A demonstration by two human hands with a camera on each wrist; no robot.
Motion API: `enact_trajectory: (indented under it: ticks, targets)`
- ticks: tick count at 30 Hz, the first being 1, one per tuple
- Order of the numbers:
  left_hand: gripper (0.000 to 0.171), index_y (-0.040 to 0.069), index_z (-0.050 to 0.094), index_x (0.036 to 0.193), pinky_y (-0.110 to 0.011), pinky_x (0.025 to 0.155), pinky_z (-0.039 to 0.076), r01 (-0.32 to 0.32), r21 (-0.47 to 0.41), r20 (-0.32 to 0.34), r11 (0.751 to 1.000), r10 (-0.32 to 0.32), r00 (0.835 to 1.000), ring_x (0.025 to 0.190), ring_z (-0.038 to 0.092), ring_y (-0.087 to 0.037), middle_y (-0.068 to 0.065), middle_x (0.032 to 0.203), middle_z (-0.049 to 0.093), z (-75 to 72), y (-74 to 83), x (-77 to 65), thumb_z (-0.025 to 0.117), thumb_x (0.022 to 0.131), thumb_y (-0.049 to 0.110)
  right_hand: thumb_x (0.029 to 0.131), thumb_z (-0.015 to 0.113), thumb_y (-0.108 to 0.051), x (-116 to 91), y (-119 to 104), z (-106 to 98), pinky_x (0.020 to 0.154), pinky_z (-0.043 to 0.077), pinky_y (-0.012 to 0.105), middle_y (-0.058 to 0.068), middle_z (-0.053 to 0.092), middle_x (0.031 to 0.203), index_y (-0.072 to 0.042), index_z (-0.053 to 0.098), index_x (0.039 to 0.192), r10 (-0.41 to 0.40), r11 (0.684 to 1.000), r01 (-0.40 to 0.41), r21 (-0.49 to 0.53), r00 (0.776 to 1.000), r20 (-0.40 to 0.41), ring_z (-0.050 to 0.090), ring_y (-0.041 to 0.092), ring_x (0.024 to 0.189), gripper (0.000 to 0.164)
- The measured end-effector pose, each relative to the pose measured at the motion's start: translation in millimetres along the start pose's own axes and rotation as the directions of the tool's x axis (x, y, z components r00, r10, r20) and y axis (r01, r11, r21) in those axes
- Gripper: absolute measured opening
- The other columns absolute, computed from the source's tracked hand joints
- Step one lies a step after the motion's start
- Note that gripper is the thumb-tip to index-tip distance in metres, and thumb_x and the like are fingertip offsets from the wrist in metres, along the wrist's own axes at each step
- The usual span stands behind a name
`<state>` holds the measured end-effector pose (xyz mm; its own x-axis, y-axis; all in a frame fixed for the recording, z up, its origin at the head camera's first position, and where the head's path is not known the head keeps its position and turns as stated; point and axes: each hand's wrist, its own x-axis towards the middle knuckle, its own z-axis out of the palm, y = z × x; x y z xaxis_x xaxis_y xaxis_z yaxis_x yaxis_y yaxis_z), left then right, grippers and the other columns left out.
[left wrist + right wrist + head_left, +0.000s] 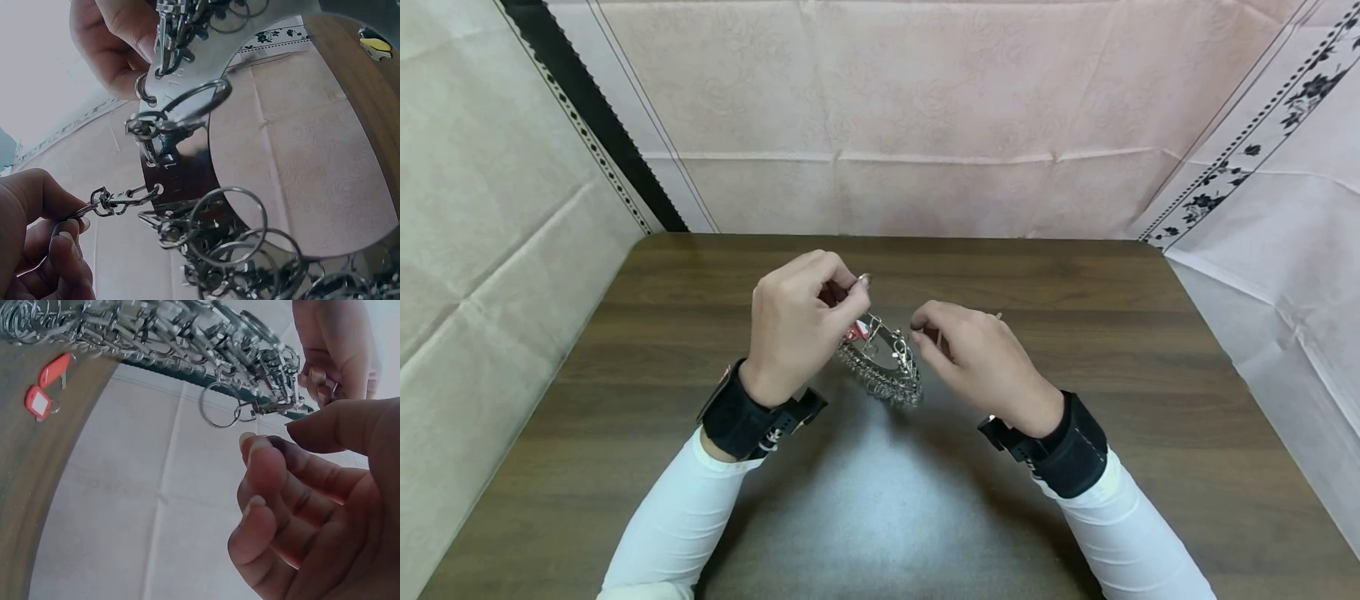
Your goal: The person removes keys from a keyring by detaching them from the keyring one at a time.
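My left hand (797,321) pinches a small metal split ring (82,211) between thumb and fingers. A swivel clasp (115,199) joins it to a hole in the edge of a shiny, flat metal ring plate (883,358). The plate hangs tilted below that hand, its rim crowded with clasps and split rings. My right hand (977,354) is at the plate's right side with loosely bent fingers. In the right wrist view its fingertips (265,465) are close to a clasp with a dangling split ring (219,405); nothing shows between them, and contact is unclear.
Two red key tags (39,403) lie on the brown wooden table (910,517), close together. A yellow tag-like item (375,47) appears at the table's edge in the left wrist view. Pale patterned cloth (925,117) hangs behind the table and at both sides.
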<state>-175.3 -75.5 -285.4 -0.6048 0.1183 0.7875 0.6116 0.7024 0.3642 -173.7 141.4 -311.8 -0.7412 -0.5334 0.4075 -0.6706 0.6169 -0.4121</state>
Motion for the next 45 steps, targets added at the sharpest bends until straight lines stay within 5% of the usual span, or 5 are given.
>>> enact_trajectory:
  ticks: [15,24,31,37,45]
  targets:
    - [0.018,0.010,0.065,0.068,-0.016,0.054,0.037,0.035,-0.093,0.002,0.995,-0.035,0.999,0.055,0.050,-0.007,-0.001,0.064,0.062,-7.2,-3.6,3.8,0.072,0.083,0.005,0.098,0.067,-0.020,0.6,2.3,-2.2,0.062,0.049,0.026,-0.001,0.065,0.085,-0.008,0.067,0.101,-0.003,0.998,0.004,0.058,1.000,-0.019,0.057,0.010,0.072,0.012]
    - [0.016,0.004,0.068,0.072,-0.016,0.055,0.036,0.065,-0.241,0.061,0.968,-0.052,0.997,0.057,0.047,-0.010,-0.004,0.065,0.063,-9.3,-5.5,4.1,0.075,0.086,0.004,0.094,0.072,-0.023,3.8,3.7,5.3,0.073,0.054,0.033,0.005,0.070,0.100,-0.005,0.068,0.112,-0.016,0.999,0.016,0.041,1.000,-0.008,0.064,0.016,0.088,0.026]
    - [0.016,0.004,0.070,0.072,-0.017,0.053,0.037,0.076,-0.293,0.069,0.953,-0.058,0.996,0.055,0.047,-0.010,-0.005,0.066,0.066,-11.6,-6.1,5.4,0.077,0.085,0.004,0.094,0.071,-0.014,6.9,8.8,5.9,0.072,0.054,0.032,0.006,0.073,0.096,-0.004,0.071,0.104,0.005,0.998,-0.008,0.069,0.999,0.040,0.063,0.016,0.081,0.014]
    - [0.017,0.003,0.068,0.071,-0.016,0.053,0.037,0.070,-0.313,0.065,0.947,-0.052,0.997,0.055,0.047,-0.009,-0.005,0.065,0.065,-11.5,-7.6,6.6,0.078,0.085,0.003,0.095,0.068,-0.007,6.7,12.2,3.1,0.066,0.051,0.028,0.005,0.070,0.089,-0.004,0.071,0.098,0.023,0.984,-0.018,0.175,0.999,-0.025,0.059,0.013,0.074,0.005]
    - [0.016,0.008,0.067,0.075,-0.019,0.053,0.040,0.091,-0.298,0.193,0.950,-0.034,0.981,0.056,0.050,-0.008,0.001,0.067,0.065,-11.9,-11.1,8.0,0.076,0.088,0.005,0.094,0.066,0.001,6.5,19.3,-1.4,0.064,0.047,0.022,0.006,0.070,0.088,-0.002,0.072,0.098,0.016,0.970,0.005,0.241,0.996,-0.087,0.057,0.011,0.072,0.008]
